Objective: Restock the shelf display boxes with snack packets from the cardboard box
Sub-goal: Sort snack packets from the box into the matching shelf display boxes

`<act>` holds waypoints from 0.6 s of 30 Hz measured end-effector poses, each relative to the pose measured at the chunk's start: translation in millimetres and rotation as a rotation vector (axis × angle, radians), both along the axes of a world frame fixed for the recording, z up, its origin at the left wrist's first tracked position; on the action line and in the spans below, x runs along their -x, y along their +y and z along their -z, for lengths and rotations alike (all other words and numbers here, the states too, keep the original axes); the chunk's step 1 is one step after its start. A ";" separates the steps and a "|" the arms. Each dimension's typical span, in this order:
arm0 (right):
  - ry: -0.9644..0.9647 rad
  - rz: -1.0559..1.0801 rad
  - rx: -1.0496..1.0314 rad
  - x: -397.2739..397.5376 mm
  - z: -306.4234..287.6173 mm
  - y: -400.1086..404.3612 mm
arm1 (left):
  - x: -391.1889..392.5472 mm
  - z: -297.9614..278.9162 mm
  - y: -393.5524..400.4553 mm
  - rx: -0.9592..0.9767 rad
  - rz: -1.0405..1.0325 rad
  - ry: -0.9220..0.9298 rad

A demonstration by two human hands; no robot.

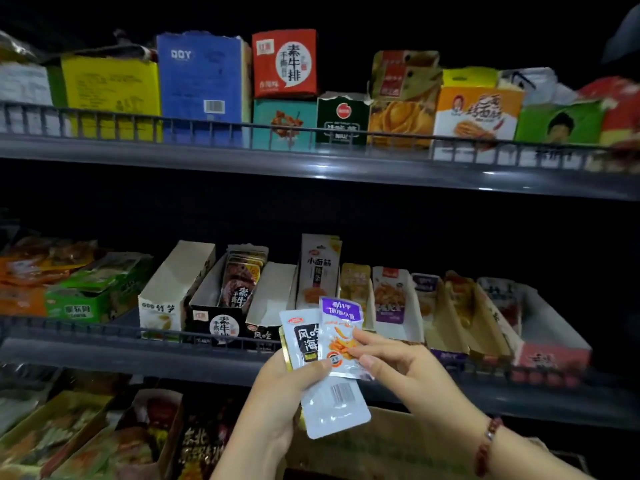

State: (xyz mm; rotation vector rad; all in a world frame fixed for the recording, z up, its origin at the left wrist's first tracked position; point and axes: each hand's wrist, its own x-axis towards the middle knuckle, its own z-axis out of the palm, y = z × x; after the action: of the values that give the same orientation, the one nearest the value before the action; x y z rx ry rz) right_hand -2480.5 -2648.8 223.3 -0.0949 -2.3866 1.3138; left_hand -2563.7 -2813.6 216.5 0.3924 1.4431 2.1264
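My left hand grips a small stack of snack packets in front of the middle shelf; the front one is a silver packet with a black label, and a pale packet with a barcode sticks out below. My right hand pinches a purple-topped packet with orange snacks printed on it, overlapping the stack. Behind the hands stand open display boxes: a white empty one, a black one with dark red packets, and a purple-fronted box. The brown cardboard box lies below my hands.
A grey middle shelf rail runs in front of the display boxes. The upper shelf carries taller cartons in yellow, blue, red and green. More boxes of packets fill the lower left. A beaded bracelet is on my right wrist.
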 end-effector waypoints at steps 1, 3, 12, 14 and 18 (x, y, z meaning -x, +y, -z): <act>0.016 0.027 0.044 -2.9 0.8 3.5 | -2.5 1.9 2.3 0.009 0.009 -0.002; 0.044 0.081 0.150 -7.5 2.3 10.8 | -5.8 6.3 7.8 0.015 0.054 -0.005; 0.009 0.230 0.393 -19.2 6.1 51.3 | -16.0 18.2 45.3 0.063 0.193 0.018; 0.001 0.243 0.401 -20.2 7.4 60.2 | -17.7 19.6 51.3 0.059 0.225 0.015; -0.015 0.216 0.493 -23.8 7.1 77.7 | -18.9 26.0 63.2 0.113 0.217 0.045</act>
State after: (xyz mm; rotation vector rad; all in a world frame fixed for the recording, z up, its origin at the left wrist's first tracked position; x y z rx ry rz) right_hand -2456.7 -2571.1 216.2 -0.4883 -1.9460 1.7592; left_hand -2544.8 -2750.4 190.5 0.5309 1.4661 1.8668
